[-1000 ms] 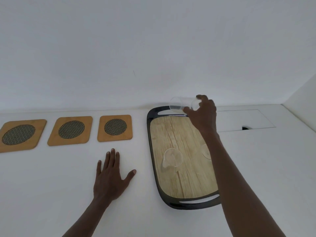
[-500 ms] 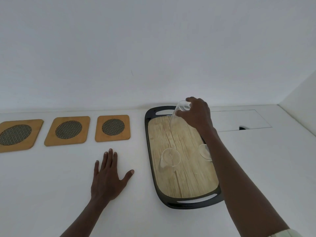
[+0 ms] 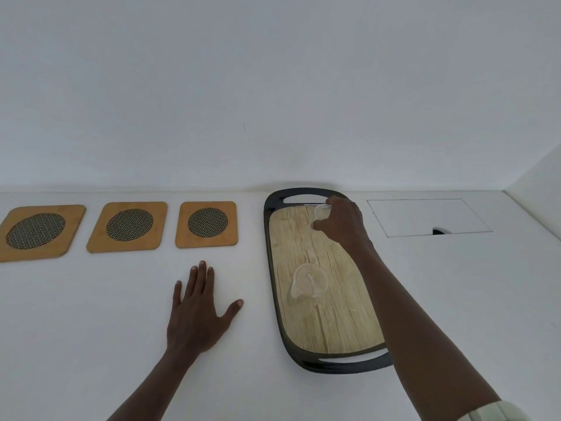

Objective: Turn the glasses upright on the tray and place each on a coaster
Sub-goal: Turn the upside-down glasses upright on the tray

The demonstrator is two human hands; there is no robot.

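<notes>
A clear glass (image 3: 321, 211) is gripped by the right hand (image 3: 344, 224) over the far end of the wood-grain tray (image 3: 318, 317), presumably for righting. A second glass (image 3: 308, 283) lies mid-tray. The left hand (image 3: 197, 314) is spread flat, holding nothing, probably as a brace. Three bamboo coasters (image 3: 206, 224) are unoccupied.
</notes>
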